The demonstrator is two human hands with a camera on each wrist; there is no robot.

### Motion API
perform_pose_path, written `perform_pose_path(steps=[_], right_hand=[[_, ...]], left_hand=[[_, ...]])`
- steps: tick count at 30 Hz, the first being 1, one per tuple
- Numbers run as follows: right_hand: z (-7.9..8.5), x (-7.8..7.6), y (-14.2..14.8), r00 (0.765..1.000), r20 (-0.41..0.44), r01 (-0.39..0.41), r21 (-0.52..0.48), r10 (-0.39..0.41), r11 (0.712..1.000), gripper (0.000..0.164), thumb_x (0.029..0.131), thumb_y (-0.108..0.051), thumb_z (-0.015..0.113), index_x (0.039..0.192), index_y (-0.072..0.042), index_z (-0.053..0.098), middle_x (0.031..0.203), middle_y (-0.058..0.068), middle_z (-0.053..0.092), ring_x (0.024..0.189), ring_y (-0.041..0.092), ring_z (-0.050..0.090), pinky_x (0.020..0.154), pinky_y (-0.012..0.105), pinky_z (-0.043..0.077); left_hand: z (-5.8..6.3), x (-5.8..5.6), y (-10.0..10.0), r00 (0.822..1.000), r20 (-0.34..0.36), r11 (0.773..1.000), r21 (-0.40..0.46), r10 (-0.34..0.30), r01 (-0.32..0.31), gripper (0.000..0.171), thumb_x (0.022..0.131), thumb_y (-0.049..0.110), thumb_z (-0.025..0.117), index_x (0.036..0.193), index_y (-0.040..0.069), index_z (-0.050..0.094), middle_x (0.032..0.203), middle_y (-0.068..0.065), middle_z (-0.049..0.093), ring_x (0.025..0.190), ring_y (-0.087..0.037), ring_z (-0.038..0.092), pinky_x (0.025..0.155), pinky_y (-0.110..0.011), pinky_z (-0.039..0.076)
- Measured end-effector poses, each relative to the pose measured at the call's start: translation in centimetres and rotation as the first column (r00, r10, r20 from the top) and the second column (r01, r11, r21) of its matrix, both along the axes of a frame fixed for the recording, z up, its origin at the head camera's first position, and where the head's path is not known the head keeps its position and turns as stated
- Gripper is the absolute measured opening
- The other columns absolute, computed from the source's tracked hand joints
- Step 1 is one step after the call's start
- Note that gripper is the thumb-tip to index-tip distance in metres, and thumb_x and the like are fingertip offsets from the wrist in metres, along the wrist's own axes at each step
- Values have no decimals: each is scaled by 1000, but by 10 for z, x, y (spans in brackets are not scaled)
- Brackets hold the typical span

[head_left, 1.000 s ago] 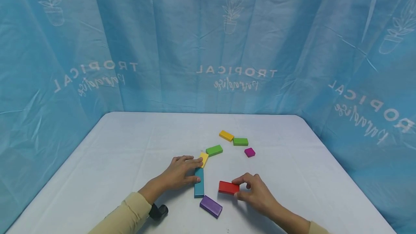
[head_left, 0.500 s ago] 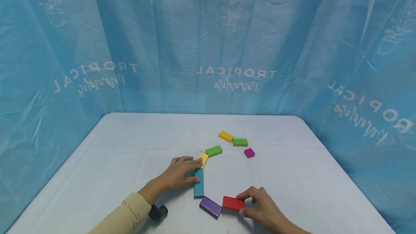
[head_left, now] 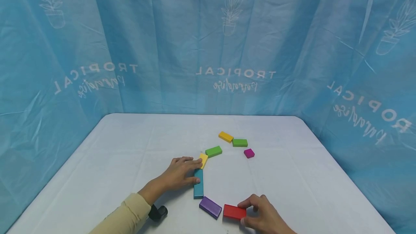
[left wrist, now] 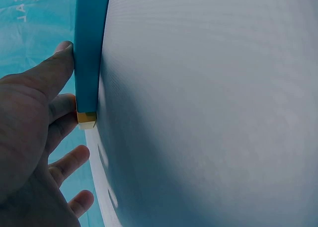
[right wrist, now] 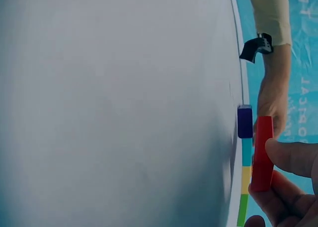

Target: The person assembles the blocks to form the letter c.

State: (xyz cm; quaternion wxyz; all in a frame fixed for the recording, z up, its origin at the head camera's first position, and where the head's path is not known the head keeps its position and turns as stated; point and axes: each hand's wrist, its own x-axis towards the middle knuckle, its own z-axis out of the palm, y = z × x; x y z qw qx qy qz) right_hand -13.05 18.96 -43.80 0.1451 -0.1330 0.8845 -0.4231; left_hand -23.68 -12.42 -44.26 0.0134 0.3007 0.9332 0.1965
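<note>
My right hand point(head_left: 262, 215) pinches a red block point(head_left: 233, 211) by its right end between thumb and fingers. In the right wrist view this red block point(right wrist: 263, 155) stands close over the white cloth. Just left of it lies a purple block point(head_left: 210, 207), slanted. My left hand point(head_left: 180, 172) rests with fingers extended over a teal block point(head_left: 198, 190) and a small yellow block point(head_left: 204, 159), which meet end to end. Its thumb lies at the teal block point(left wrist: 91, 53) in the left wrist view. A green block point(head_left: 213, 151) adjoins the yellow one, and the row curves along.
Farther back lie an orange-yellow block point(head_left: 225, 137), a second green block point(head_left: 239, 143) and a small magenta block point(head_left: 249, 153). A black wrist camera point(head_left: 158, 212) sits at the left wrist. A blue printed curtain point(head_left: 208, 46) surrounds the white table point(head_left: 136, 136).
My right hand has brought the red block toward the front edge, down beside the purple block's right end. My left hand and the other blocks have stayed in place.
</note>
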Motion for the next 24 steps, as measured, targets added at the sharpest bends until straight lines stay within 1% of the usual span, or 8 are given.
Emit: perform_pose_path(steps=[3, 6, 13, 18, 24], right_hand=[[-2, 3, 0, 1000, -7, -16, -2, 16, 1000, 31, 80, -18, 78, 109, -14, 67, 100, -3, 58, 96, 24, 44, 79, 39, 46], [-4, 5, -1, 1000, 10, -13, -8, 13, 1000, 32, 80, -18, 77, 110, -14, 67, 99, -3, 57, 95, 24, 45, 81, 41, 46], [-8, 7, 0, 1000, 24, -13, -13, 13, 1000, 31, 79, -18, 78, 108, -15, 68, 97, -1, 54, 93, 24, 43, 77, 37, 43], [-11, 9, 0, 1000, 26, -10, -35, 11, 999, 28, 78, -17, 78, 105, -18, 69, 97, 2, 51, 93, 23, 41, 74, 33, 41], [-16, 9, -2, 1000, -15, -28, -39, 27, 999, 27, 76, -17, 78, 102, -20, 69, 95, -2, 54, 90, 21, 40, 71, 28, 37]], left_hand=[[0, 0, 0, 1000, -1, 1000, -1, 1, -1, 60, 88, 43, 67, 137, 11, 55, 144, -1, 47, 133, -31, 36, 102, -56, 25], [0, 1, 0, 1000, -14, 1000, -3, 4, -4, 59, 88, 42, 68, 137, 12, 55, 144, 0, 47, 133, -30, 37, 102, -56, 26], [0, 1, 0, 1000, -23, 1000, -3, 6, -6, 59, 88, 42, 68, 137, 12, 55, 144, 0, 47, 133, -30, 37, 102, -56, 26], [0, 1, 0, 1000, -21, 1000, -2, 7, -7, 59, 88, 42, 68, 137, 12, 55, 144, 0, 47, 133, -30, 36, 102, -56, 25], [0, 1, 0, 1000, -15, 1000, 10, 1, -1, 59, 88, 41, 68, 137, 11, 55, 144, -2, 48, 133, -32, 37, 102, -57, 25]])
